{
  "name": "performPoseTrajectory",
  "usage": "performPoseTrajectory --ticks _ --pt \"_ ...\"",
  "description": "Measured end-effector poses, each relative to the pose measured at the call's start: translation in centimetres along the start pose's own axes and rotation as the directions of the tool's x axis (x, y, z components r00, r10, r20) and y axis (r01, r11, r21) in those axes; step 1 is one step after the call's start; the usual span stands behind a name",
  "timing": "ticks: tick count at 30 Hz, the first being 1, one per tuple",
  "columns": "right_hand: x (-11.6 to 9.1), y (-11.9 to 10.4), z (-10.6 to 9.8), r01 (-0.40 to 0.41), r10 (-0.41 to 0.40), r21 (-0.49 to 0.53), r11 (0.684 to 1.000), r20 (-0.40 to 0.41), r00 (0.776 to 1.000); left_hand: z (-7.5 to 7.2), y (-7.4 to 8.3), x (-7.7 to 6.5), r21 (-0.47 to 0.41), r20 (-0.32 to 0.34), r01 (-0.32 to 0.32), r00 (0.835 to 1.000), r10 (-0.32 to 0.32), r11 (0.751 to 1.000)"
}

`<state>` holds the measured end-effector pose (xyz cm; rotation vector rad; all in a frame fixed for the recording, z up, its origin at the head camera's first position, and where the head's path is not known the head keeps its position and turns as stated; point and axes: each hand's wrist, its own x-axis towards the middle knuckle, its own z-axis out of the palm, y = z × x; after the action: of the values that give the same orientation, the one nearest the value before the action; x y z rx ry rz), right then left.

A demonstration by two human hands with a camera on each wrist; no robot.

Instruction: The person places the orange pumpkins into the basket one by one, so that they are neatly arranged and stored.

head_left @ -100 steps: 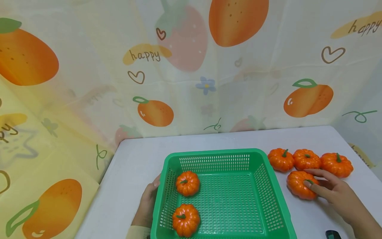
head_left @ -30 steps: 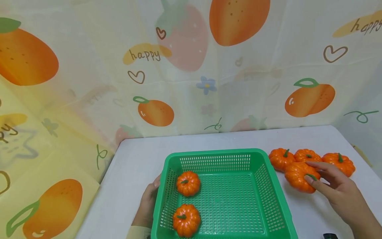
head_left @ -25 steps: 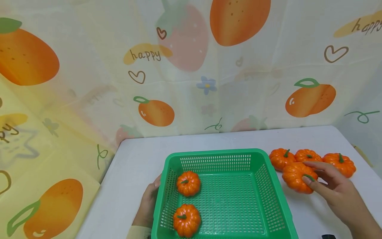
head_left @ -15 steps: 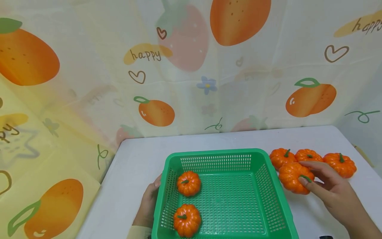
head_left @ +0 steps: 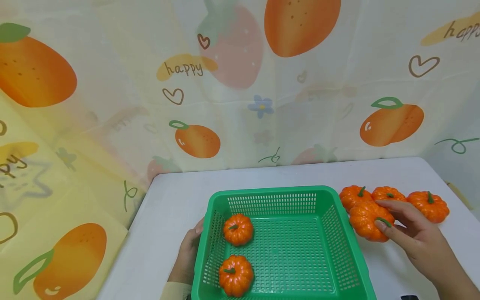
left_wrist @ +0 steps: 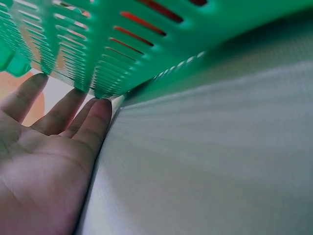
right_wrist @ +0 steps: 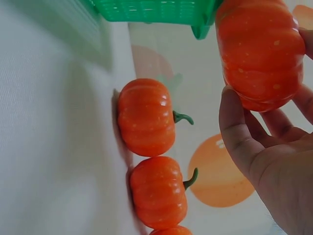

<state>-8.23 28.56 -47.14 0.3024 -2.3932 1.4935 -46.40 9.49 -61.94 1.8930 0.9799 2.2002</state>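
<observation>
My right hand (head_left: 416, 237) grips a small orange pumpkin (head_left: 369, 221) with a green stem, just off the right side of a green plastic basket (head_left: 270, 191). In the right wrist view the held pumpkin (right_wrist: 261, 54) is clear of the table, with fingers and thumb around it. My left hand (head_left: 186, 252) is at the basket's left outer wall. In the left wrist view its nearly straight fingertips touch the slotted basket wall (left_wrist: 112, 44). Inside the basket, along its left side, sit two pumpkins, one farther back (head_left: 238, 229) and one nearer (head_left: 236, 276).
Three more pumpkins stand in a row on the white table right of the basket: a left one (head_left: 354, 196), a middle one (head_left: 388, 193) and a right one (head_left: 428, 206). A dark object (head_left: 409, 297) shows at the bottom edge. A fruit-print cloth (head_left: 240, 104) hangs behind.
My right hand has lifted the pumpkin off the table and brought it left toward the basket's right rim. My left hand stays at the basket's left wall.
</observation>
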Motion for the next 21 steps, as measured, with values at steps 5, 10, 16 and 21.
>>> performPoseTrajectory --ticks 5,10,16,21 --pt "0.2 -0.6 0.2 0.011 -0.011 -0.003 1.000 0.002 1.000 0.0 0.1 0.7 -0.131 0.025 0.059 0.998 -0.056 0.990" --pt "0.4 -0.9 0.4 -0.020 0.020 -0.027 0.999 0.008 1.000 0.2 0.5 0.5 -0.128 0.040 0.063 0.998 -0.058 0.990" --pt "0.4 -1.4 0.6 -0.018 0.018 -0.024 1.000 0.008 1.000 0.6 1.0 0.7 -0.115 0.015 0.085 0.996 -0.083 0.990" --pt "0.5 -1.8 0.9 0.001 0.000 -0.005 1.000 0.029 1.000 0.8 1.0 0.9 -0.056 -0.012 0.083 0.996 -0.084 0.995"
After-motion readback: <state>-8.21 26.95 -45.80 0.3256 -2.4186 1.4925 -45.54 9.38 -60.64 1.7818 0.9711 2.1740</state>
